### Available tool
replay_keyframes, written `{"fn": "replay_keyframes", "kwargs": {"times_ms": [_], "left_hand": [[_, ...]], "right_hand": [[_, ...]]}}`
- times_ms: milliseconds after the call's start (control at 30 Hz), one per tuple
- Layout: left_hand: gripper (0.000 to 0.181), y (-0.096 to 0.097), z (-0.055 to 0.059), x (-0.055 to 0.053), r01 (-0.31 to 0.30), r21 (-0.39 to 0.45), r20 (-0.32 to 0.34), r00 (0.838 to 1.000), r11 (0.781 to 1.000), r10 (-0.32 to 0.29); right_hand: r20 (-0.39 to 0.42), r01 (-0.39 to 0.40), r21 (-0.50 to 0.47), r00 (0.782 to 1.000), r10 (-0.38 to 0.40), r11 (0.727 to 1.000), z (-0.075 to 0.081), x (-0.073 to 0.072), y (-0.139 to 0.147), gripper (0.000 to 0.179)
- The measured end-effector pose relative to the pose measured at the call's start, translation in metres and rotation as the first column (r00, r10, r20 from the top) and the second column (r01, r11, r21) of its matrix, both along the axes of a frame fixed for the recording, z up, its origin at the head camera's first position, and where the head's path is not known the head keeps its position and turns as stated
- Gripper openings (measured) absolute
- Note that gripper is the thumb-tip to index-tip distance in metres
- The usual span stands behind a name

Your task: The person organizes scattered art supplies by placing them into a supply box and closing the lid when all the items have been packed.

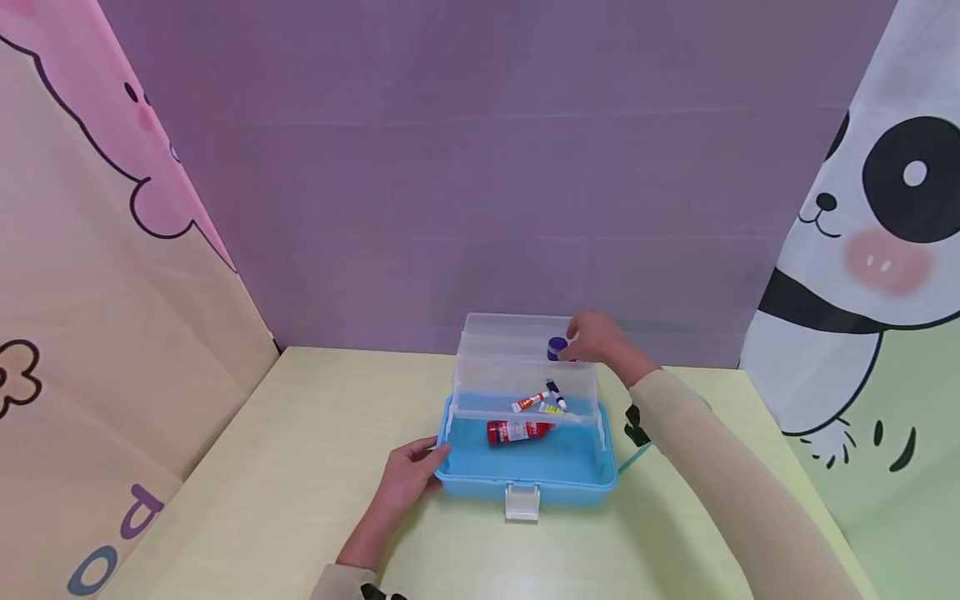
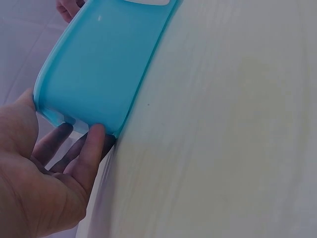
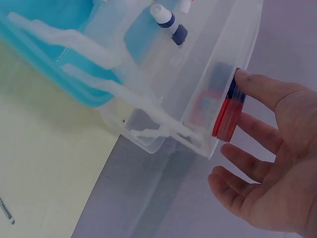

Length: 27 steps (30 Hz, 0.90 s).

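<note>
A light blue plastic storage box (image 1: 525, 493) stands on the table with its clear trays (image 1: 487, 375) raised. My left hand (image 1: 408, 475) grips the box's left end; in the left wrist view the thumb is at the rim and the fingertips press the side wall. At the top tray's right end, my right hand (image 1: 596, 337) holds a small dark blue and red jar (image 3: 229, 111) between thumb and forefinger, the other fingers loosely bent. A purple-lidded jar (image 1: 557, 347) shows beside that hand in the head view. Whether these are one jar or two, I cannot tell.
A red bottle (image 1: 517, 431) lies in the box's bottom. Small paint tubes, one orange and white (image 1: 529, 402) and one dark blue and white (image 1: 556, 393), lie on the lower tray. A thin brush (image 3: 7, 210) lies on the table (image 1: 315, 433). A purple backdrop (image 1: 450, 167) hangs behind.
</note>
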State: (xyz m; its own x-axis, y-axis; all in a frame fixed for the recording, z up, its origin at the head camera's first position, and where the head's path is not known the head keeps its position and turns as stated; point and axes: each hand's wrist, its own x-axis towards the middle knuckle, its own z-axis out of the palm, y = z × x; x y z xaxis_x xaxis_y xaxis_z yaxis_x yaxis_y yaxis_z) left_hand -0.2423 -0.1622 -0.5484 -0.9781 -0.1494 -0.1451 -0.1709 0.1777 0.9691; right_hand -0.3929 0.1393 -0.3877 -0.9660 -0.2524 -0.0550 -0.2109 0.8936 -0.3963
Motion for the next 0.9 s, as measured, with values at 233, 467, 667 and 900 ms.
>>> {"fn": "replay_keyframes", "kwargs": {"times_ms": [233, 467, 667, 900], "left_hand": [[0.054, -0.002, 0.001, 0.0, 0.006, 0.002, -0.02, 1.0, 1.0, -0.006], [0.056, -0.003, 0.0, -0.001, 0.005, 0.005, -0.015, 1.0, 1.0, -0.005], [0.055, -0.007, -0.002, -0.003, 0.005, 0.008, -0.029, 1.0, 1.0, -0.005], [0.049, -0.011, 0.001, 0.0, -0.01, 0.005, -0.019, 1.0, 1.0, 0.01]], "right_hand": [[-0.036, 0.004, -0.041, 0.999, -0.005, 0.999, 0.004, 0.003, 0.017, 0.044], [-0.094, -0.021, -0.115, 0.995, 0.01, 0.993, 0.009, 0.014, 0.044, 0.041], [-0.152, -0.067, -0.111, 0.987, 0.05, 0.992, 0.006, 0.024, 0.066, 0.033], [-0.157, -0.073, -0.059, 0.986, 0.063, 0.996, -0.009, 0.036, 0.077, 0.025]]}}
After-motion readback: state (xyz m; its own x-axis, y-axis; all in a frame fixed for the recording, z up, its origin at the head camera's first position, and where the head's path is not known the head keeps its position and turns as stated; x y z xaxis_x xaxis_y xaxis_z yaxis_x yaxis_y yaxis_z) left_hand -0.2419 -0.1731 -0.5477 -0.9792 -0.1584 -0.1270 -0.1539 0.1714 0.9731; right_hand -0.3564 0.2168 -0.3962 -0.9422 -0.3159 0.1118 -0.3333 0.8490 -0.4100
